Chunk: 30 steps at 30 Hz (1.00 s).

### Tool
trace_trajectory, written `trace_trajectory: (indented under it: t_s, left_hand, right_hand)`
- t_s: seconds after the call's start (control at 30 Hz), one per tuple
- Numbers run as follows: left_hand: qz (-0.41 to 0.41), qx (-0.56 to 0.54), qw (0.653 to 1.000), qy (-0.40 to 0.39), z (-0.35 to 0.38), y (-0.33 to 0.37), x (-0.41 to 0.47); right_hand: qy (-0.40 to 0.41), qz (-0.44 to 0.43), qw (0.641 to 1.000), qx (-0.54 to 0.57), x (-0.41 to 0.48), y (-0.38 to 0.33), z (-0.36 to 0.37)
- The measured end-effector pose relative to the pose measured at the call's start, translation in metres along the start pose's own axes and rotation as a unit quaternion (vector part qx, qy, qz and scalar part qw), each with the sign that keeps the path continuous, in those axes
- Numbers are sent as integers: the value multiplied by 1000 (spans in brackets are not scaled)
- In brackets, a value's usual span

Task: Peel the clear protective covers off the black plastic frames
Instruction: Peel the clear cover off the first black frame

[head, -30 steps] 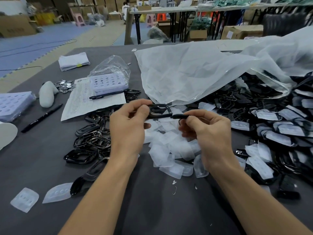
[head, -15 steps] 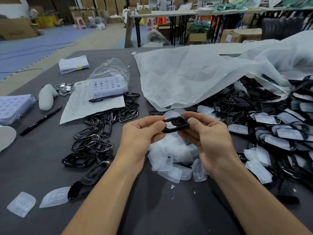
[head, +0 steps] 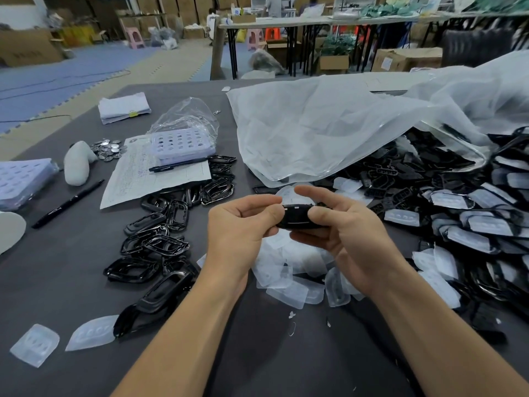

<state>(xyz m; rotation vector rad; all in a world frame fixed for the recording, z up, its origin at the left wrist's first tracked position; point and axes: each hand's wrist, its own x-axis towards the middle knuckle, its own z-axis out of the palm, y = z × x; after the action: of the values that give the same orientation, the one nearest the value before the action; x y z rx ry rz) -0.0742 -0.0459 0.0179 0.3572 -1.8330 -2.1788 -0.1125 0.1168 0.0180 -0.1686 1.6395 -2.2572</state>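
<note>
Got the black frame (head: 296,217) up over the tabletop (head: 57,282), wedged between both sets of fingers (head: 254,202). The clear bag (head: 329,133) on my right has a heap of frames (head: 423,167) spilling out of its mouth. My left hand (head: 237,227) pinches the frame's left end and my right hand (head: 349,236) clamps the other end with its thumb, index finger sticking up straight.

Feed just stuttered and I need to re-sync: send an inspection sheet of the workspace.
Surface: dark grey table, largely covered.
Job's things: black frame held in both hands; bare frames piled left; covered frames heaped right; peeled clear covers under the hands.
Clutter: pen, paper sheet, lilac tray, big plastic bag.
Grips: left hand and right hand each pinch the frame.
Cables: one thin cable on the floor, far left.
Surroundings: cardboard boxes, folding tables.
</note>
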Motion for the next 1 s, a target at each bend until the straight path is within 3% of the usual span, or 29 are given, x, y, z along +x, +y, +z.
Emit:
trace_trajectory:
  t_s: [0.23,0.37,0.7,0.87,1.0]
  left_hand:
    - [-17,-30,999,18,-1,3,2]
    - [-21,-43,999,25,-1,4,1]
    - [-8,-32,997,-66,-6,3,2]
    - [-55,-25,996,-66,-3,-1,2]
    - [-15,89,996,-24,0,-2,-1]
  right_hand:
    - [-149,85,978,117,-3,-4,-12]
    - [-184,95,967,150,-2,-3,-14]
    - [-99,70,986,117,-1,-4,-9]
    - [-35,33,997,68,-1,-3,-12]
    - [31,0,999,30,-1,-1,-9]
